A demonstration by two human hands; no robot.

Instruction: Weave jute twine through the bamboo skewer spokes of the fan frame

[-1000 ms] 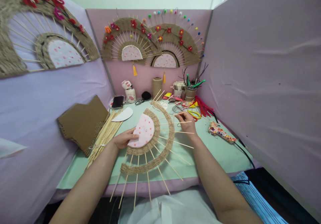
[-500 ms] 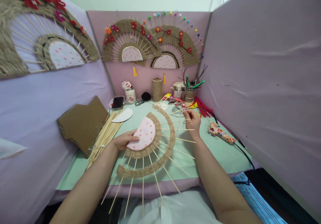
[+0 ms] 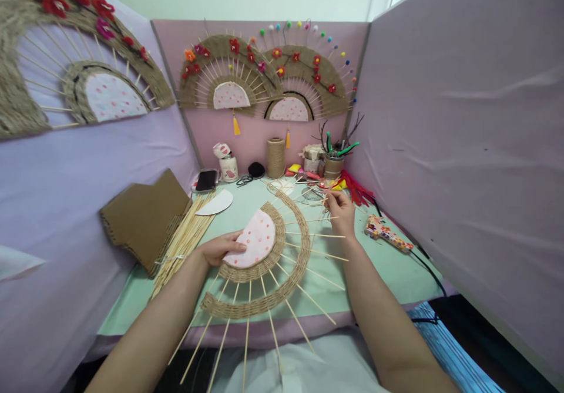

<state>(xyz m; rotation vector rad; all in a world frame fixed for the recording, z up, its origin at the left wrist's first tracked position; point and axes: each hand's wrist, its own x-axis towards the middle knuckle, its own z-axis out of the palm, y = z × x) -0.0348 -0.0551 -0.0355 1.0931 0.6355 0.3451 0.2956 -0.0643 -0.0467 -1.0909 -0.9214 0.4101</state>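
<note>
Fan (image 3: pixel 279 241) of woven twine is held above the near part of the table (image 3: pixel 374 281), its sticks (image 3: pixel 329 255) passing over the edge. The left hand (image 3: pixel 224 248) pinches its dotted centre (image 3: pixel 255 240). The right hand (image 3: pixel 340 212) has fingertips pressed together near some stick ends; one cannot tell what they pinch. Farther, a twine spool (image 3: pixel 276 158) stands upright.
</note>
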